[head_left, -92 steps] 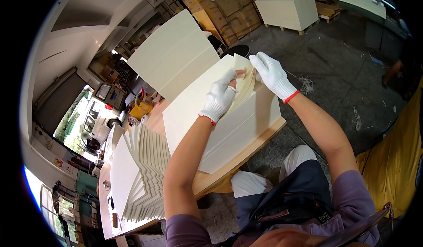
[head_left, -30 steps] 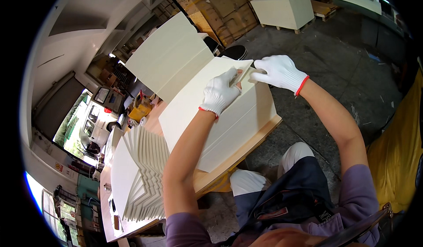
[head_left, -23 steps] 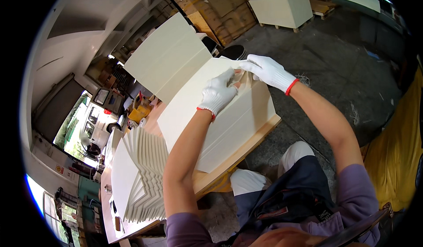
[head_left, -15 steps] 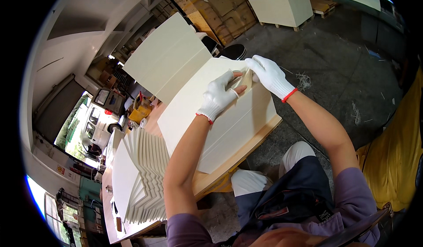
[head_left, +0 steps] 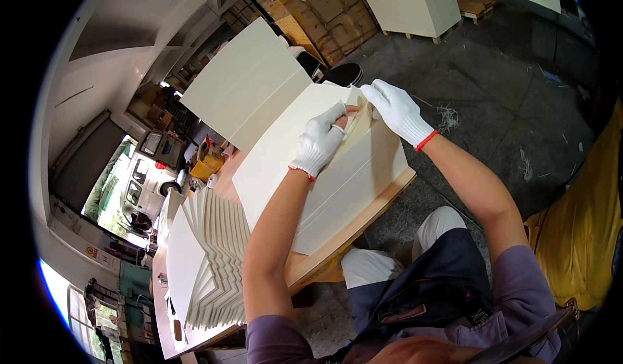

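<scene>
handling of sheet edges at the stack corner

position of the work: the pale stack rests on the wooden table, directly ahead of the person. at its far right corner, several raised sheets bow up from the top, between the two hands.

left hand: gloved, palm down over the top surface near the front edge. thumb and forefinger have bare tips, slightly parted, and meet the raised sheets. whether they pinch a sheet or only press on it cannot be told.

right hand: fully gloved, at the outer corner. its fingers are drawn together and appear to grip the corner of the raised sheets; the fingertips are partly hidden.

adjacent items: a fanned stack with zigzag edges lies left of the left forearm. a second pale stack stands beyond the work.

step in hand (judgement): separating sheets at the corner by bending them up.

next move (judgement): calls for a light, steady right-hand grip while the left thumb parts the edges, with the remaining sheets kept flat and aligned.
</scene>
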`<state>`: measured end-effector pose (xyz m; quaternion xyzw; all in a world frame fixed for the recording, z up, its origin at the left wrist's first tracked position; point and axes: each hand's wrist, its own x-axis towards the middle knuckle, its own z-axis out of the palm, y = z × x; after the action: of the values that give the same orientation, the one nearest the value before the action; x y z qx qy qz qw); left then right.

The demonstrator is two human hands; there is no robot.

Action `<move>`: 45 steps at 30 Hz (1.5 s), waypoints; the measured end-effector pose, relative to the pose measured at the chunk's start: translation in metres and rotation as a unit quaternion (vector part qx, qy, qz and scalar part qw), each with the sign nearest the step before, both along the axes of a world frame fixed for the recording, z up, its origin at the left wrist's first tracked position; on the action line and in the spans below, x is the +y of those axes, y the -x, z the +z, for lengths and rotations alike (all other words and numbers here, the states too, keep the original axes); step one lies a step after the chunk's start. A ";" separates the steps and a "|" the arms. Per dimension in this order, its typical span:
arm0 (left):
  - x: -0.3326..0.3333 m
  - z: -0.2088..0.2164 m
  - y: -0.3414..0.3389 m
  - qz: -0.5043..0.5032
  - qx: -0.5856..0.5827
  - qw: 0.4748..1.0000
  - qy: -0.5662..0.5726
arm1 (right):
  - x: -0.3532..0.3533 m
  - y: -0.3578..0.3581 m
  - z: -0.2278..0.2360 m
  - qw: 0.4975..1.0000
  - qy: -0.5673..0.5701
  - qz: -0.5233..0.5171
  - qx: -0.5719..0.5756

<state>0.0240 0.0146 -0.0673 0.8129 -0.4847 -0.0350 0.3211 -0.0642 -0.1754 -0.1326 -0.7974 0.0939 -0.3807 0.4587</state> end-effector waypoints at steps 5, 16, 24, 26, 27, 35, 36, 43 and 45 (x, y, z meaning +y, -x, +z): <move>0.000 0.000 0.004 0.016 -0.007 0.999 -0.031 | 0.001 -0.004 -0.005 1.000 -0.007 -0.001 -0.023; 0.002 0.000 0.008 0.007 -0.039 0.999 0.029 | 0.002 0.003 0.002 0.999 -0.043 0.025 0.003; 0.000 0.001 0.005 0.026 -0.049 0.997 -0.063 | 0.002 -0.002 -0.004 0.998 -0.052 0.017 -0.013; 0.000 0.000 0.002 0.017 -0.054 0.997 -0.050 | 0.002 -0.001 -0.003 0.999 -0.050 0.017 -0.013; -0.001 0.001 0.004 0.018 -0.053 0.997 -0.052 | 0.001 -0.001 -0.003 0.999 -0.049 0.015 -0.010; 0.000 0.009 0.017 0.028 -0.049 0.998 -0.036 | 0.001 0.003 0.000 0.998 -0.058 0.028 -0.001; 0.000 0.008 0.013 0.027 -0.053 0.997 -0.053 | 0.001 0.002 -0.001 0.998 -0.059 0.026 -0.006; 0.001 0.002 0.007 0.012 -0.081 0.995 -0.056 | 0.004 0.001 -0.004 0.997 -0.067 0.016 -0.018; -0.001 0.004 0.009 0.012 -0.067 0.996 -0.060 | 0.002 0.002 -0.004 0.997 -0.072 0.020 -0.013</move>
<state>0.0149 0.0134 -0.0635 0.8370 -0.4921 -0.0057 0.2393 -0.0658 -0.1731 -0.1364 -0.7590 0.0986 -0.3744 0.5235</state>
